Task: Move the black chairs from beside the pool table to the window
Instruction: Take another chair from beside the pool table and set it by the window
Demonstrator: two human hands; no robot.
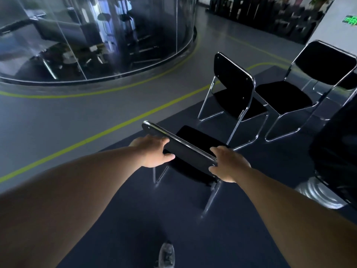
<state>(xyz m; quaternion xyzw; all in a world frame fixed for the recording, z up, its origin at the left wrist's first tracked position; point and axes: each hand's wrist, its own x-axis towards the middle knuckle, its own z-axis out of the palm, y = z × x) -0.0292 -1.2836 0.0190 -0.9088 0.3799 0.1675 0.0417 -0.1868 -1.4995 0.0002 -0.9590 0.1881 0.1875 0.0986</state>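
A black chair (195,138) with a chrome frame stands on the dark carpet just in front of me, its backrest toward me. My left hand (154,151) grips the left part of the backrest's top edge. My right hand (226,163) grips the right end of the same backrest. Two more black chairs stand farther off: one (234,88) with its back to me, and another (301,89) to its right, facing left.
A curved glass wall (116,45) rises at the upper left, ringed by yellow-green floor lines (108,130). A large dark object with a chrome base (336,151) stands at the right. My shoe (167,254) shows at the bottom on the dark carpet (135,219).
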